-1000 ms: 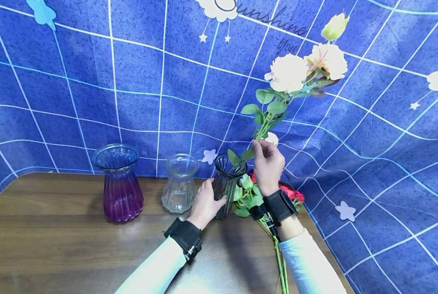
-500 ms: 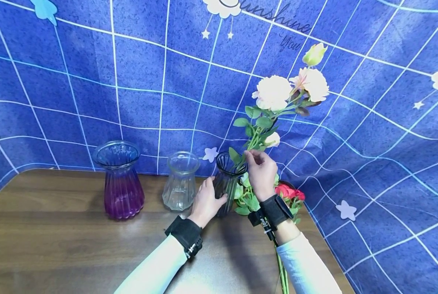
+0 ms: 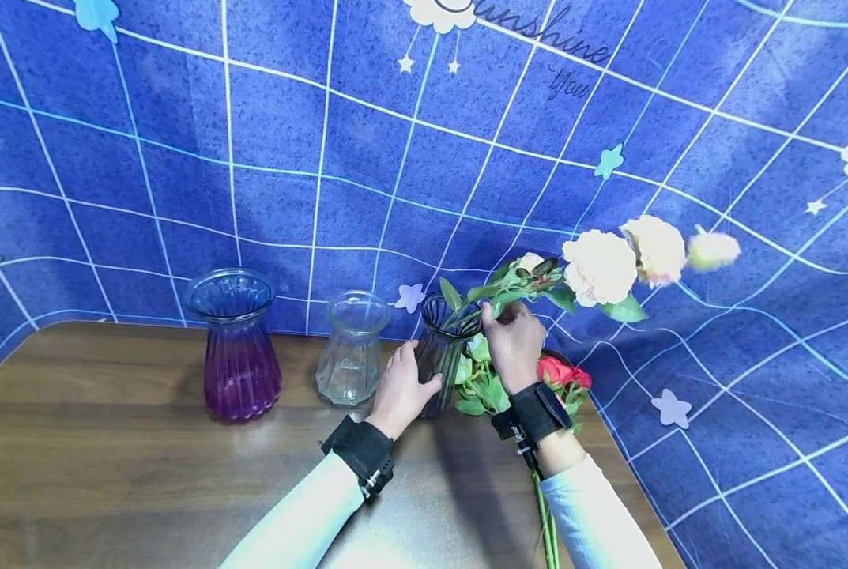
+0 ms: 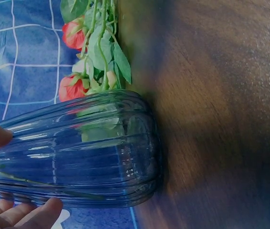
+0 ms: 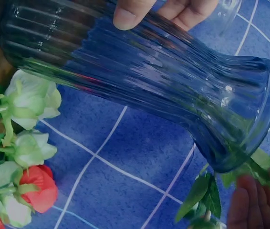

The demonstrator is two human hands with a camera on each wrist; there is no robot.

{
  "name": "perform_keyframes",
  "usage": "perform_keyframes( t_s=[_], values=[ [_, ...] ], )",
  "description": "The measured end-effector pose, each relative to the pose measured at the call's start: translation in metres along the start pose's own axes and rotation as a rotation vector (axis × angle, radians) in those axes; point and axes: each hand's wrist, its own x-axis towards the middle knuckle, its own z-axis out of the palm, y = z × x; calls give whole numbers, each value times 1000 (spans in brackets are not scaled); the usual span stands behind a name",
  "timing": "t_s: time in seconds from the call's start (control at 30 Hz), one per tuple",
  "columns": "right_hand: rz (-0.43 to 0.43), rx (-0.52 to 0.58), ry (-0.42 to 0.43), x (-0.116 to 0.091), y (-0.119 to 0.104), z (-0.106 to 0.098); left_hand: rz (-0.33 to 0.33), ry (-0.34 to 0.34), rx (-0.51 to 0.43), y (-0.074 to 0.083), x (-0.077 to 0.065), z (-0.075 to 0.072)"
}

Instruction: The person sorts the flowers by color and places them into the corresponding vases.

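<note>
A dark, ribbed glass vase [image 3: 438, 359] stands at the right of three vases, and my left hand [image 3: 402, 387] grips its side, thumb and fingers curled round it. At the vase's rim my right hand [image 3: 514, 344] pinches the stem of an artificial flower spray [image 3: 600, 267] with pale blooms. The stem's lower end is inside the vase, seen through the glass in the left wrist view. In the head view the spray leans far to the right, blooms close before the cloth. The right wrist view shows the green stem [image 5: 254, 167] crossing the rim beside my right fingers.
A clear glass vase [image 3: 350, 356] and a purple-blue vase [image 3: 237, 352] stand to the left on the wooden table [image 3: 146, 482]. Red roses [image 3: 560, 370] and pale green buds lie at the right, partly under my right forearm. A blue patterned cloth [image 3: 288, 118] hangs behind.
The flower spray has gone lower and tipped over to the right, its blooms swinging down. My right hand has come down closer to the rim, while my left hand has stayed on the vase.
</note>
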Motion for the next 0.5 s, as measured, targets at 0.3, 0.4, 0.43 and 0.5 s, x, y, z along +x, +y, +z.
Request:
perform_keyframes(
  t_s=[0.3, 0.4, 0.43, 0.5],
  values=[
    [55, -145, -245, 5, -4, -8, 3, 3, 0, 0, -1, 0],
    [20, -179, -280, 7, -5, -11, -6, -8, -6, 1, -1, -1],
    [16, -178, -286, 8, -5, -12, -8, -12, -4, 1, -1, -1],
    [15, -162, -276, 8, -6, -13, -6, -13, -5, 1, -1, -1]
  ],
)
